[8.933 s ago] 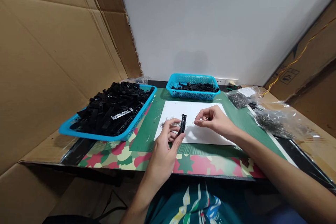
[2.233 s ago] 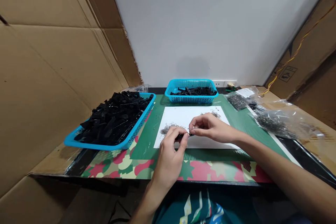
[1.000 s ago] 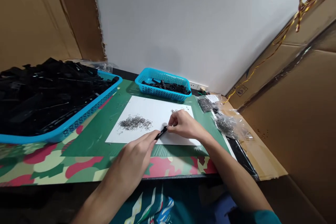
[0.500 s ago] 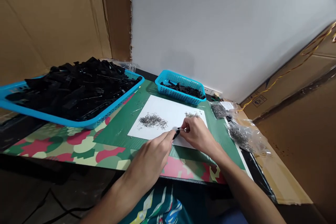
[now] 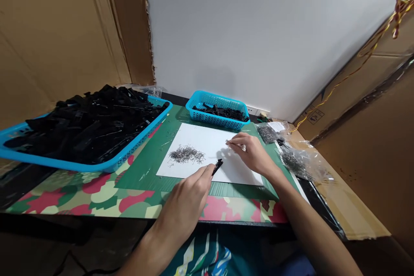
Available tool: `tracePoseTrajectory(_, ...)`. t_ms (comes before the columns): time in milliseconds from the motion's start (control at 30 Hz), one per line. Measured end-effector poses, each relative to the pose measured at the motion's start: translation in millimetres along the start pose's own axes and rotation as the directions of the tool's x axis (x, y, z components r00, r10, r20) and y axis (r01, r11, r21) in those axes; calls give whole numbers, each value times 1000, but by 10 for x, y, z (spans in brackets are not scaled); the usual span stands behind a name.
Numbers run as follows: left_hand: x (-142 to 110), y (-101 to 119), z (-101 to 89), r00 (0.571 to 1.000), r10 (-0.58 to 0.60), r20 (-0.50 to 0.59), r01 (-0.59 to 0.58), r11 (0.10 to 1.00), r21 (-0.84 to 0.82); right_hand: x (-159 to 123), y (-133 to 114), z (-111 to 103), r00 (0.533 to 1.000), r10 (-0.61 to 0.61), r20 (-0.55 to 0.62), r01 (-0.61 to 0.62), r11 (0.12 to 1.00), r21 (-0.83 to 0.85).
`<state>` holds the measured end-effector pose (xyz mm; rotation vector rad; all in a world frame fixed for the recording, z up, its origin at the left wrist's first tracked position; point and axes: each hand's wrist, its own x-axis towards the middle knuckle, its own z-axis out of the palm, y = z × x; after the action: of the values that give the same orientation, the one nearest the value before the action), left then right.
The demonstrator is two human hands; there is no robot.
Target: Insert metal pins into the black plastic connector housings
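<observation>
My left hand (image 5: 190, 189) is closed on a small black plastic part (image 5: 217, 166), whose tip sticks up past the fingertips over the near edge of a white sheet (image 5: 181, 170). Above the sheet's right side, my right hand (image 5: 247, 148) has its fingers pinched together at a small pile of metal pieces (image 5: 239, 147), which it partly hides. Whether a piece is between those fingertips is too small to make out. A bigger heap of thin metal springs or wire pieces (image 5: 186, 154) lies on the sheet's left half.
A large blue basket (image 5: 106, 166) heaped with black parts stands at the left. A smaller blue basket (image 5: 220, 121) with black parts sits at the back. Clear bags of metal pieces (image 5: 293, 161) lie at the right, beside cardboard (image 5: 349, 198). A green mat (image 5: 142, 172) lies beneath the sheet.
My right hand has left the black part and moved away to the small metal pile. My left hand still grips the black part in about the same place. The view has shifted slightly.
</observation>
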<state>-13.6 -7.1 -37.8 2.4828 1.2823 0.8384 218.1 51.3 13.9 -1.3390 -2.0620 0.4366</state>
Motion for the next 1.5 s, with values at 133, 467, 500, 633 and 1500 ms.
tracePoseTrajectory(133,-24,-62,46,999,36,-17,-35,998,56,28,-7,85,992,110,-66,-83,942,324)
tracePoseTrajectory(467,-42,-42,32,999,45,22,-47,993,107,-31,-134,146,996,60,65,-60,998,-1)
tracePoseTrajectory(500,-41,-44,36,999,52,16,-54,992,113,-33,-141,130,993,68,95,-65,997,-36)
tracePoseTrajectory(633,-33,-49,40,998,62,18,-64,991,117,-29,-126,127,979,72,191,-60,996,-69)
tracePoseTrajectory(1500,2,20,19,999,24,-21,-22,995,101,-83,-117,255,986,34,163,-20,996,-83)
